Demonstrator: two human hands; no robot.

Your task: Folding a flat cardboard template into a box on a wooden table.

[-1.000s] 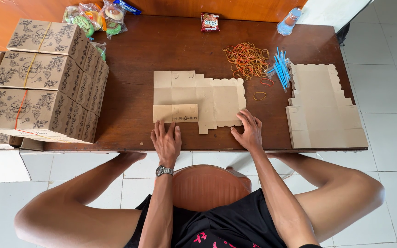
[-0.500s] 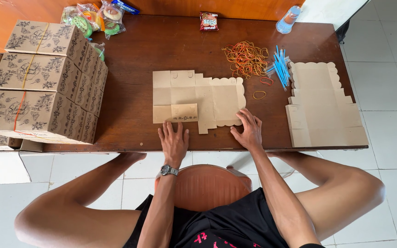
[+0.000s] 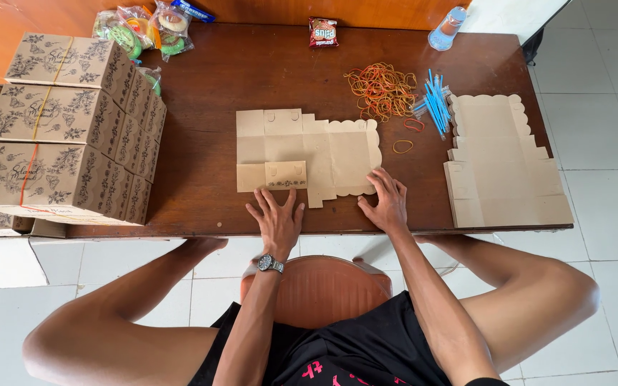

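Head view, flat cardboard blank (image 3: 323, 150), left hand (image 3: 277, 221) and right hand (image 3: 386, 204) fingers spread on its near edge

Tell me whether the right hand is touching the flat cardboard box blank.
Touching: the head view shows the right hand with its fingers resting on the scalloped edge of the box blank.
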